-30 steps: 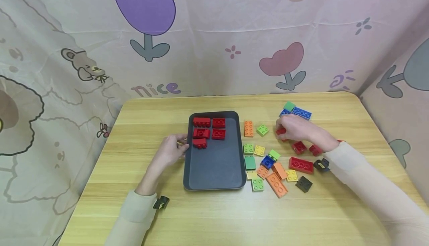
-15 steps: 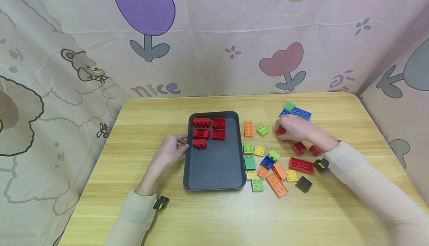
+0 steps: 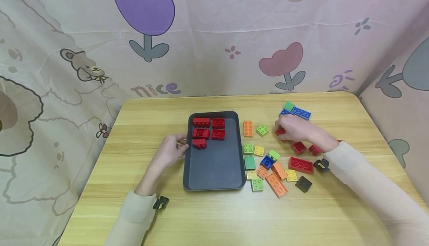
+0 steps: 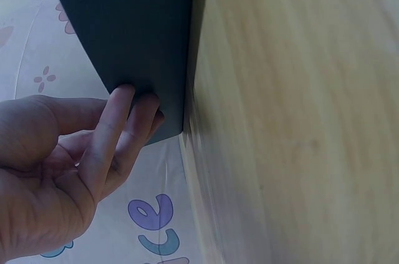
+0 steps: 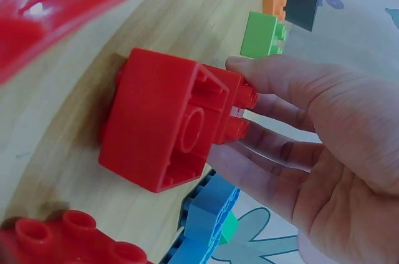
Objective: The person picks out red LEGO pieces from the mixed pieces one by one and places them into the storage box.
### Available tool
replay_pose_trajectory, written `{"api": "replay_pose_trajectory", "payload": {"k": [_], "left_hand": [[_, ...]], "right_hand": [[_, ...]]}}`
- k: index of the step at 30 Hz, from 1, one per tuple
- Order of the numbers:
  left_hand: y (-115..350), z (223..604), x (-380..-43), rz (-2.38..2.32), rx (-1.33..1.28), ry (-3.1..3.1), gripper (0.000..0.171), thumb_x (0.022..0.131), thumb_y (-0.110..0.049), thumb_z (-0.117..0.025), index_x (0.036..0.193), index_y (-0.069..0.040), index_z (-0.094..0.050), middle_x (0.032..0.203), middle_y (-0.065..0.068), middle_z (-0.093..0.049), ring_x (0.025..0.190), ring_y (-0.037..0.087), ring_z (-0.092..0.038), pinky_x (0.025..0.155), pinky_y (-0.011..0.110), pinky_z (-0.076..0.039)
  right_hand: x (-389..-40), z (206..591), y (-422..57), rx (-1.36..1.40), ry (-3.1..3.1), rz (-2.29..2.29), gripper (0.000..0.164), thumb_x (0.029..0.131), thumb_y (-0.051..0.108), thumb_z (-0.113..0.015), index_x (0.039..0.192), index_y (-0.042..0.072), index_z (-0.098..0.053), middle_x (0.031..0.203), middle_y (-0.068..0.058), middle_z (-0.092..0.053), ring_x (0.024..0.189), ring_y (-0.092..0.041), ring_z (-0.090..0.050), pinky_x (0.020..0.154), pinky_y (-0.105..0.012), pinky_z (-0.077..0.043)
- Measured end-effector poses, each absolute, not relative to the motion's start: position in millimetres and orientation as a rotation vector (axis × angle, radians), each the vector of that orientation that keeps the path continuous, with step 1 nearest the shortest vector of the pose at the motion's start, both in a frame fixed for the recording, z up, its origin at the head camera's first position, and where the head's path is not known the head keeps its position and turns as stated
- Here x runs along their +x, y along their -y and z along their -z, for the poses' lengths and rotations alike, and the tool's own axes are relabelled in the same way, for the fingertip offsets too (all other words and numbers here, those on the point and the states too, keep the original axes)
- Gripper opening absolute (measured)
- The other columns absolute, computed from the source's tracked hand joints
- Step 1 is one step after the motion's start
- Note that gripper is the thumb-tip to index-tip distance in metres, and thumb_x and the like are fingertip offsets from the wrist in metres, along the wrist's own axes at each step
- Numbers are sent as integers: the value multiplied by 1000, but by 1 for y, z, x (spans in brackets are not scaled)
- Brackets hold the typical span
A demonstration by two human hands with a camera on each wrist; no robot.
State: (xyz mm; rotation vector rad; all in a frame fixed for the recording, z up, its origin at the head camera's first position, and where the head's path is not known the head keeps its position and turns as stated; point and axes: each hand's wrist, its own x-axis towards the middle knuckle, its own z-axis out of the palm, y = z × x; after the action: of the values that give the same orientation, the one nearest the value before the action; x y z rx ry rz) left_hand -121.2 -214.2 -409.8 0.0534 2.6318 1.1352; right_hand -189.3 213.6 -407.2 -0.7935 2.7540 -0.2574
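Note:
A dark grey tray (image 3: pixel 214 171) holds several red bricks in its upper left part, among them a studded one (image 3: pixel 201 122). My left hand (image 3: pixel 169 150) is at the tray's left side; in the left wrist view its loosely bent fingers (image 4: pixel 112 133) touch the outer wall (image 4: pixel 137 33). My right hand (image 3: pixel 295 127) is among the loose bricks to the right. Its thumb and fingers pinch a small red brick (image 5: pixel 230 98) with studs, mostly covered by the hand in the head view. Nearer the right wrist camera lies another red brick (image 5: pixel 153 117), hollow side showing.
Blue bricks (image 3: pixel 301 113) and a green one (image 3: pixel 289 106) lie beyond the right hand. Between tray and right arm are orange (image 3: pixel 276 185), yellow (image 3: pixel 259 150), light green (image 3: pixel 262 130) and black (image 3: pixel 304 183) bricks. A long red brick (image 3: pixel 301 165) lies near the right wrist.

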Motion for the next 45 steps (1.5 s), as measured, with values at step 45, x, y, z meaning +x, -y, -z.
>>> {"api": "replay_pose_trajectory", "payload": {"k": [45], "left_hand": [[215,410,-121,-1060,84,-2681,43,92,-7,-63,134,-1,-56,111,17,-68,76,14,-67,59,24,-58]], "right_hand": [[-183,367,-201,-1099,-2858,305,18,76,7,-78,94,11,-76,93,-4,-72,79,-15,-67,70,-30,-58]]}}
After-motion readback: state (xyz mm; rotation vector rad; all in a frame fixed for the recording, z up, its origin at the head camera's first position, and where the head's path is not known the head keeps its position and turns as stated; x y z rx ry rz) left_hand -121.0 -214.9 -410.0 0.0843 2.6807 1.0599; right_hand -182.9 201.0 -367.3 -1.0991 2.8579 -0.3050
